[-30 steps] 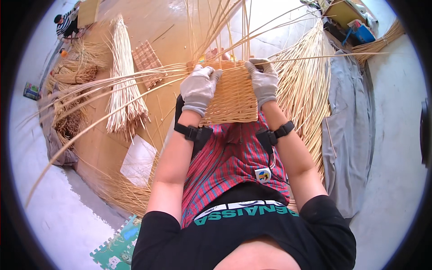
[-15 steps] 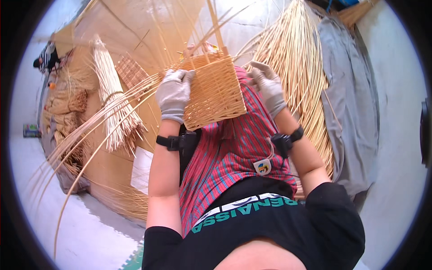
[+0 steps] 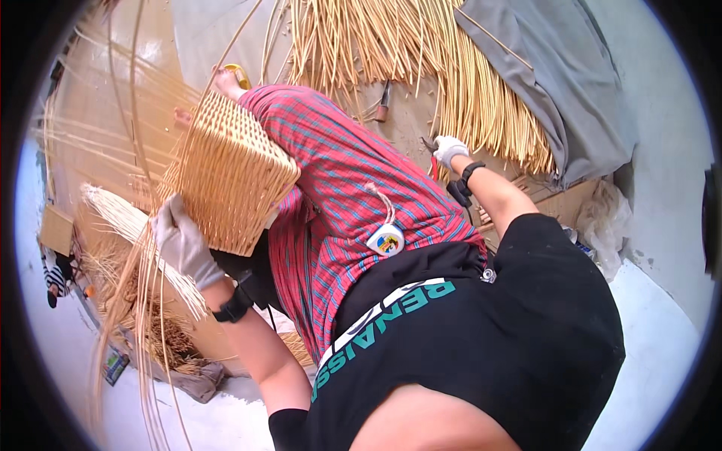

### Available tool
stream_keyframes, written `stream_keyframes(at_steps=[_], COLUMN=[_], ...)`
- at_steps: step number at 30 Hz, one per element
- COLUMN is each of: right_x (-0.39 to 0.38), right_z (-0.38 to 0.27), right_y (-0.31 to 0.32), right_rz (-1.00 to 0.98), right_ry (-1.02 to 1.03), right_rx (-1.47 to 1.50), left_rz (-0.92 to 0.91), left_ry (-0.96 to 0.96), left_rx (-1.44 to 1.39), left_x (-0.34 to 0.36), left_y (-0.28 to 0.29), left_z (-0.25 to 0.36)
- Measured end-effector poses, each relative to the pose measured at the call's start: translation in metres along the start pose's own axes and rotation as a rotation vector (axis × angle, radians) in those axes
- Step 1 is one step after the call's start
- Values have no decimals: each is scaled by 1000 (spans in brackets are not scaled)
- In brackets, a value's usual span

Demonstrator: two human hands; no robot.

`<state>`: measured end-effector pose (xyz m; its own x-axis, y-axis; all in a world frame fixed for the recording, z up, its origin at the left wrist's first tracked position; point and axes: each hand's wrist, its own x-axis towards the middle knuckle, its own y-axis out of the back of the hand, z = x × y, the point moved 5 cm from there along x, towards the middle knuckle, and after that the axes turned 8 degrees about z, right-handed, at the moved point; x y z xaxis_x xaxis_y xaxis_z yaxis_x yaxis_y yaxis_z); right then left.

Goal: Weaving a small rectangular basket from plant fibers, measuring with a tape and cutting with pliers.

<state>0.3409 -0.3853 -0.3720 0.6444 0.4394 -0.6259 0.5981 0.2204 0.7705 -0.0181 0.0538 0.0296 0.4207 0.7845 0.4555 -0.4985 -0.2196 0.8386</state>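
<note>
Basket [image 3: 239, 177] sits in left hand [image 3: 185, 244], right hand [image 3: 451, 150] outstretched with tool [image 3: 434, 167].

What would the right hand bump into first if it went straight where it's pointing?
Probably the brown-handled tool on the floor ahead. The right hand, holding the red cutters, seems to point that way, though depth is hard to judge.

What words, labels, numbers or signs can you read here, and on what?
Black shirt: large green lettering, readable but not copied here; white print beside it, partly hidden by folds.
White disc: coloured picture; any lettering too small.
Green box: markings too small and blurred.
</note>
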Motion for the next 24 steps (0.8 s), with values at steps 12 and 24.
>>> stream_keyframes(at_steps=[12, 24], right_x=[-50, -98], right_z=[-25, -147], right_y=[-17, 180], right_rz=[-33, -409], right_ry=[-496, 218], right_rx=[-162, 1434], left_rz=[48, -28], left_ry=[86, 76], left_rx=[-146, 38], left_x=[1, 10], left_y=[0, -6], left_z=[6, 28])
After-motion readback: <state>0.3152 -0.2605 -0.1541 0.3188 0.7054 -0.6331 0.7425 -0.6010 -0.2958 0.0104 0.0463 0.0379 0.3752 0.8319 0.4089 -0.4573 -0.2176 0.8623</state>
